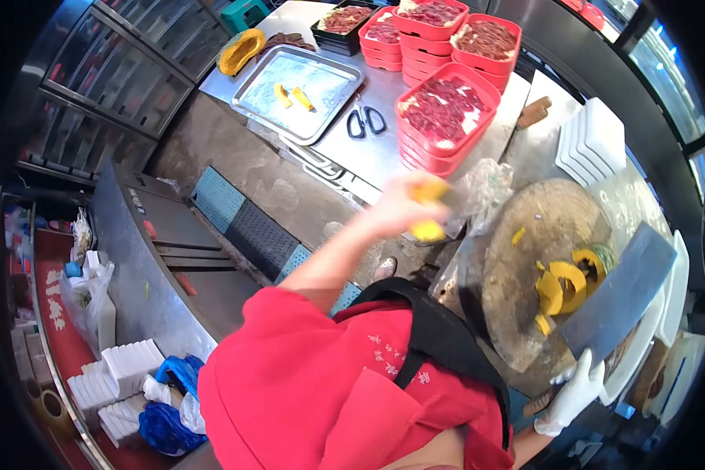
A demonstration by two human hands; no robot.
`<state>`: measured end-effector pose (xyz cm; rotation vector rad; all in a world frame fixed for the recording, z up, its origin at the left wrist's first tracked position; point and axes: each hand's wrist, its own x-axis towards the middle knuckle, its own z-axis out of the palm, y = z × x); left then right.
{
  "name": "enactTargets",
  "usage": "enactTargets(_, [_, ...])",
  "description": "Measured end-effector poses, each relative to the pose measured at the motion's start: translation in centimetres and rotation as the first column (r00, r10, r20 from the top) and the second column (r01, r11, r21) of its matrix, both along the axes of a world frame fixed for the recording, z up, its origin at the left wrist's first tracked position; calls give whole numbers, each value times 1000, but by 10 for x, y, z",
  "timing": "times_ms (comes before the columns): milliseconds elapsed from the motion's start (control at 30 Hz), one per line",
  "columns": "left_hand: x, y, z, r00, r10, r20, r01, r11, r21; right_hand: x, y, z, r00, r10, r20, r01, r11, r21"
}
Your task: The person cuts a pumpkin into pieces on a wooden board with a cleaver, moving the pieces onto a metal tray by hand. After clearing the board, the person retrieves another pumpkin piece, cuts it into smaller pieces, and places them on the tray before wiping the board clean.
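Note:
My left hand (395,207), bare and blurred, is closed around yellow pumpkin pieces (428,230) in the gap between the steel table and the chopping block. In my right hand (576,398), which wears a white glove, is a broad-bladed cleaver (623,290); its handle is hidden in the grip. The blade slants over the right side of the round wooden chopping block (525,227). Beside it on the block lie cut pumpkin slices (568,286), some with green rind, and a small loose bit. Two pumpkin pieces (301,98) rest in a metal tray (337,78) on the table.
Black-handled scissors (366,121) lie right of the tray. Stacked red containers (489,94) of raw meat stand behind. A hollowed pumpkin half (241,52) sits at the table's far left. White trays (591,141) and a crumpled plastic bag (486,184) are near the block.

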<state>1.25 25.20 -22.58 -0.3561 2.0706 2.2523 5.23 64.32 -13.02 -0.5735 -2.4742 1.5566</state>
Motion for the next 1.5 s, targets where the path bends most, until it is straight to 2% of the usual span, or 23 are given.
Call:
enactTargets(67, [11, -80, 3, 892, 435, 123, -413, 895, -170, -2, -1, -3, 1000, -1, -2, 1, 1000, -14])
enactTargets(133, [3, -178, -50, 748, 664, -16, -641, 715, -281, 1, -6, -1, 999, -31, 13, 31, 999, -18])
enactTargets(167, [-10, -234, -90, 667, 740, -92, -657, 524, -542, -2, -15, 3, 999, -49, 11, 50, 998, -42])
enactTargets(200, [-19, -297, -133, 658, 747, -95, -614, 459, -641, -4, -23, 7, 997, -83, 8, 83, 995, -59])
enactTargets(233, [-27, -305, -107, 654, 751, -92, -228, 79, -971, -7, -27, 12, 996, -73, 51, 75, 996, -41])
enactTargets(267, [-37, -384, -170, 679, 728, -92, -119, -15, -993, -8, -21, 11, 989, -117, 89, 121, 992, -39])
enactTargets(300, [-42, -394, -170, 690, 724, -5, -172, 157, -973, -8, -14, 8, 993, -101, 61, 91, 983, 157])
enactTargets(333, [-69, -390, -173, 743, 660, 114, -379, 555, -741, 5, -12, 17, 994, -91, 61, 82, 987, 135])
enactTargets(367, [-70, -312, -98, 739, 670, -71, -404, 357, -842, 8, -7, 11, 990, -141, -3, 139, 974, 181])
enactTargets(400, [-63, -304, -96, 671, 369, -643, -531, -368, -764, 13, -2, 7, 986, -166, -7, 164, 966, 200])
enactTargets(433, [-56, -272, -75, 562, 119, -819, -734, -385, -560, 17, -6, 13, 981, -190, 47, 184, 977, 106])
enactTargets(467, [-48, -209, -47, 477, 161, -864, -823, -263, -503, 23, -3, 12, 977, -208, 47, 204, 976, 81])
enactTargets(500, [-46, -144, -35, 432, 362, -826, -899, 104, -425, 26, 0, 10, 975, -218, 50, 215, 975, 53])
enactTargets(600, [-40, 28, -8, 620, -121, -775, -407, 796, -449, 37, 7, 5, 976, -213, 41, 213, 977, 8])
enactTargets(667, [-53, 118, 3, 476, -522, -708, -23, 798, -603, 44, 14, 0, 980, -194, 33, 194, 981, -12])
enactTargets(767, [-69, 201, -1, 343, -698, -628, 113, 695, -710, 50, 23, -6, 987, -161, 1, 161, 986, -36])
enactTargets(833, [-75, 223, -4, 195, -914, -355, 24, 366, -930, 54, 29, -9, 991, -129, 17, 130, 990, -54])
enactTargets(967, [-72, 216, -3, 501, -855, -137, 138, 235, -962, 58, 35, -12, 998, -68, 5, 68, 995, -76])
enactTargets(1067, [-67, 179, -42, 895, -445, 40, 428, 827, -366, 59, 33, -19, 998, -21, -62, 8, 981, -195])
enactTargets(1100, [-62, 172, -40, 903, -427, 46, 411, 828, -380, 58, 31, -24, 998, -3, -63, -10, 977, -212])
enactTargets(1167, [-43, 166, -36, 943, -258, 209, 246, 966, 80, 53, 28, -30, 996, 66, -52, -77, 968, -240])
enactTargets(1333, [-24, 169, -26, 960, -263, 94, 279, 919, -278, 34, 15, -39, 940, 329, -93, -305, 930, 204])
enactTargets(1500, [-8, 170, -22, 955, -296, 32, 278, 845, -457, 24, -8, -40, 891, 451, -59, -409, 851, 331])
